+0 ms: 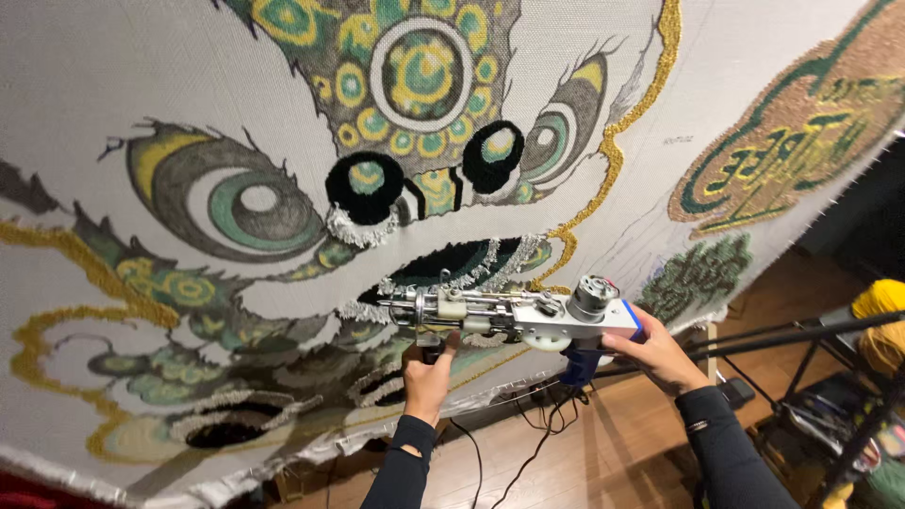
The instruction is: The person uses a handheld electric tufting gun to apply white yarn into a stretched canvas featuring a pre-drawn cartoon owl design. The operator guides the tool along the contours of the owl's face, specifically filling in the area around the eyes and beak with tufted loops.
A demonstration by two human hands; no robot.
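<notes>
Head view: both hands [429, 372] grip tufting gun [518, 316] against patterned cloth [141, 94].

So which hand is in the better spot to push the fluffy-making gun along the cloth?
Probably the right hand: it wraps the blue rear grip of the tufting gun, by the motor. The left hand only steadies the front handle below, near the needle at the cloth.

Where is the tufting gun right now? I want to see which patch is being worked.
In the head view the tufting gun is low and centre-right, held by both hands against the stretched cloth, its tip at the black and silver tufted patch.
</notes>
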